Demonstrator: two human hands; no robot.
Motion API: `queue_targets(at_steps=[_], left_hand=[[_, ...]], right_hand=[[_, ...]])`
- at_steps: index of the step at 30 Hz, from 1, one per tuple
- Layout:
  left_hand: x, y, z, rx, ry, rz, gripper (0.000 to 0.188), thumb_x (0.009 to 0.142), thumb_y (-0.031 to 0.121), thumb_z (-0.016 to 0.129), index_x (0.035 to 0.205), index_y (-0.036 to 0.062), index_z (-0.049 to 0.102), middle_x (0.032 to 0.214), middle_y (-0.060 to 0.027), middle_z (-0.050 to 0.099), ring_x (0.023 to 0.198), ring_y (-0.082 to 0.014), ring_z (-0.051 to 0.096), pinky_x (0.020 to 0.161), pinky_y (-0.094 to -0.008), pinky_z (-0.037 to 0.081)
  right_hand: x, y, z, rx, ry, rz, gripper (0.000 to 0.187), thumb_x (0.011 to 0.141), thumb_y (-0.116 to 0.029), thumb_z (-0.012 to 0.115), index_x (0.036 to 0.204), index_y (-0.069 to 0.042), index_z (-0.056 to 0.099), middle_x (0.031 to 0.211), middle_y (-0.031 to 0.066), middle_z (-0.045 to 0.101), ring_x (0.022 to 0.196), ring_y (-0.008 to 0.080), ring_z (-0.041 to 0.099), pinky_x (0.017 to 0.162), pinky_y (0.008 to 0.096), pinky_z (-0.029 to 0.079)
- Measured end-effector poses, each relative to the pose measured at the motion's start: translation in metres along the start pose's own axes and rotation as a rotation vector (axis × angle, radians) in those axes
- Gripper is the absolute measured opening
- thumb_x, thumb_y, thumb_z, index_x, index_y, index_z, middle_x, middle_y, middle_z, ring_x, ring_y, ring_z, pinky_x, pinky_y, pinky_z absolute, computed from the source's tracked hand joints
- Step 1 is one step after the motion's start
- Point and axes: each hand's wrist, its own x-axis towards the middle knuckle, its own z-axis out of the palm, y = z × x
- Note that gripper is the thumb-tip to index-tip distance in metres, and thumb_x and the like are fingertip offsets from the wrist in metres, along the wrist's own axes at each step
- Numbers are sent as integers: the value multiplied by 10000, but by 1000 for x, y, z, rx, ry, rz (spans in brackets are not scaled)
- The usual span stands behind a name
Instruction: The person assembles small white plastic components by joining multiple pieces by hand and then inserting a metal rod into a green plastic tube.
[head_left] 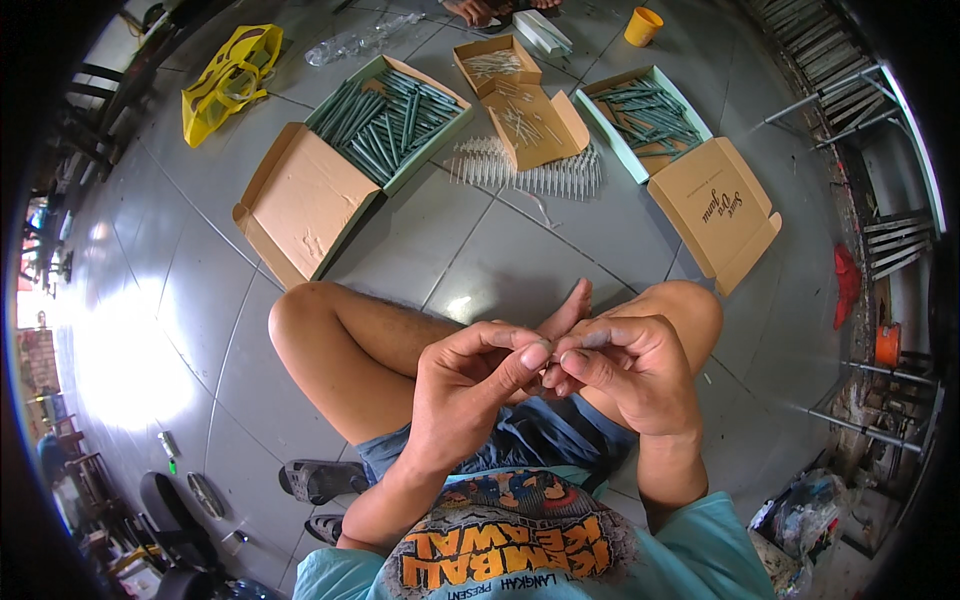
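Note:
Above my crossed legs, my left hand (478, 375) and my right hand (628, 372) meet fingertip to fingertip. Both are closed in a pinch, thumb against forefinger; whatever lies between the tips is too small and covered to name. Ahead on the left, an opened box (283, 205) holds many slender dark green sticks (390, 120). A similar box (715, 215) at the right holds fewer green sticks (650, 115). Between them, a small brown carton (550, 145) carries thin whitish pieces (520, 125). Partly under it lies a spiky, clear, comb-like row (480, 170).
A yellow bag (232, 85) and crumpled clear plastic (360, 40) lie at the far left. At the back are a yellow cup (643, 27), a white box (542, 35) and another person's feet (475, 12). Metal racks (880, 130) line the right; sandals (320, 481) sit by my left hip.

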Motion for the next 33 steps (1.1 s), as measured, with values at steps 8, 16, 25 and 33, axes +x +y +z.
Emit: queue_targets(at_steps=[8,16,25,33], left_hand=[[1,-1,0,-28,-5,14,122,936,50,655,1030,-28,661,919,-84,683,819,-154,677,688,-250,573],[0,-1,-1,-31,-6,13,122,936,56,657,1027,-25,664,908,-83,686,806,-151,676,674,-245,566],[-1,-1,-2,-19,-2,-8,107,934,61,659,1018,-5,664,939,-92,691,849,-158,672,750,-285,561],[0,0,-1,-14,-5,-7,107,932,63,663,1016,-2,667,938,-86,692,847,-153,670,741,-279,555]], right_hand=[[0,2,0,-17,4,-22,150,936,-78,665,997,57,692,878,116,719,803,144,696,715,247,578],[0,4,1,-9,6,-20,149,938,-79,664,998,54,693,877,111,719,800,139,693,714,239,569],[-1,3,1,-14,6,-5,153,942,-73,657,1012,59,691,881,107,719,812,133,691,728,239,572],[-1,2,1,-6,8,1,157,942,-74,658,1014,61,692,885,105,719,818,133,693,734,238,574]])
